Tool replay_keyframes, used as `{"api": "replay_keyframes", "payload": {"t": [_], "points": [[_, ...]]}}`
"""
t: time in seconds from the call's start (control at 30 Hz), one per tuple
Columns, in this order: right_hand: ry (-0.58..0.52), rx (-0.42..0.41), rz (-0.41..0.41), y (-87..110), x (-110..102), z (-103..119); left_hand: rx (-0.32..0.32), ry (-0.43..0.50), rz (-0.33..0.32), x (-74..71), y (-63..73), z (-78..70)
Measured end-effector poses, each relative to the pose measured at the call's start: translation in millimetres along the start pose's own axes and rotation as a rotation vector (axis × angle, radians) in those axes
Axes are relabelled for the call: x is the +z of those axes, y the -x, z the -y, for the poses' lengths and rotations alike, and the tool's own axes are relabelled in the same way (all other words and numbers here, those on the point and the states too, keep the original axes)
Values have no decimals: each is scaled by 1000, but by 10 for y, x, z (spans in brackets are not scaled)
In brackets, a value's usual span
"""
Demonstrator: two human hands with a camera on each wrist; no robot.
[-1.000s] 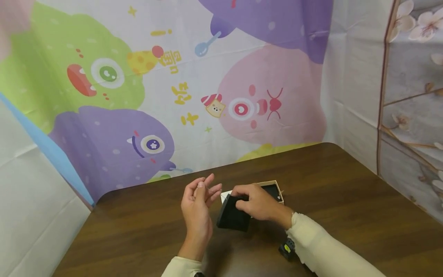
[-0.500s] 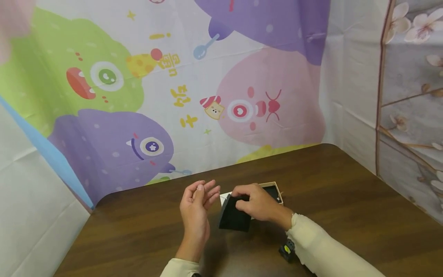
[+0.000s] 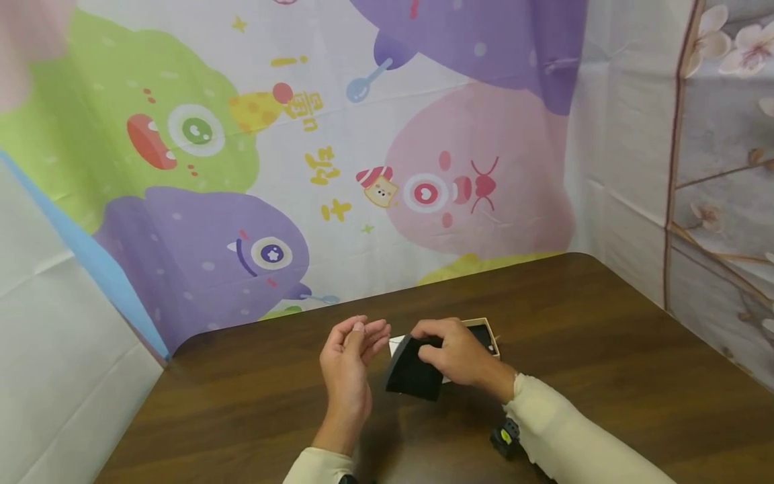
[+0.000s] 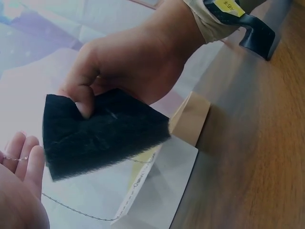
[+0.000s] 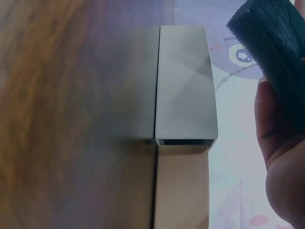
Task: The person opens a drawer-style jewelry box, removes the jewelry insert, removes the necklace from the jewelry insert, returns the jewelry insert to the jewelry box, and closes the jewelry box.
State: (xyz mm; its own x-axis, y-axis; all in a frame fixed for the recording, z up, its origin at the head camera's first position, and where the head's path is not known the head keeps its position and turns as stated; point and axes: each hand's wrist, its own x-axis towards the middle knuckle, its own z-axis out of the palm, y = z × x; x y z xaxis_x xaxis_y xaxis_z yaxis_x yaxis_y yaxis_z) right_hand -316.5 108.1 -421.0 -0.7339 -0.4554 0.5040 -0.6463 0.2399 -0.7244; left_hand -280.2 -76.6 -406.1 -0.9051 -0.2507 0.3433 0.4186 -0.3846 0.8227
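Observation:
My right hand [image 3: 462,353] grips a black foam pad [image 4: 100,133] with fuzzy edges between thumb and fingers, holding it tilted above the table. To its left, my left hand [image 3: 347,363] is raised palm inward, thumb against the index finger, pinching a thin chain [image 4: 78,210]. The chain runs over the left fingers and sags toward the box, passing behind the pad. Close beneath the right hand lies a drawer box: a white sleeve [image 5: 186,81] with a brown tray [image 5: 182,186] pulled partly out. Black lining [image 3: 482,334] shows inside the tray.
The box lies on a dark wooden table [image 3: 242,396]. Behind the table's far edge hangs a cartoon cloth [image 3: 338,255], and a flower-print panel [image 3: 719,188] stands at the right. A black wrist device [image 3: 504,437] sits at the right cuff.
The left fingers, spread apart a second ago, have drawn closer together. The pad's tilt in the right hand has shifted slightly, while its grip stays the same. The box has not moved.

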Motion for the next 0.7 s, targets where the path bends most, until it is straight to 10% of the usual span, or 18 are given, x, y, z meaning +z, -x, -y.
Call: {"api": "replay_keyframes", "payload": {"t": [0.7], "points": [[-46, -18, -66, 4, -12, -20, 51, -100, 39, -49, -27, 49]]}}
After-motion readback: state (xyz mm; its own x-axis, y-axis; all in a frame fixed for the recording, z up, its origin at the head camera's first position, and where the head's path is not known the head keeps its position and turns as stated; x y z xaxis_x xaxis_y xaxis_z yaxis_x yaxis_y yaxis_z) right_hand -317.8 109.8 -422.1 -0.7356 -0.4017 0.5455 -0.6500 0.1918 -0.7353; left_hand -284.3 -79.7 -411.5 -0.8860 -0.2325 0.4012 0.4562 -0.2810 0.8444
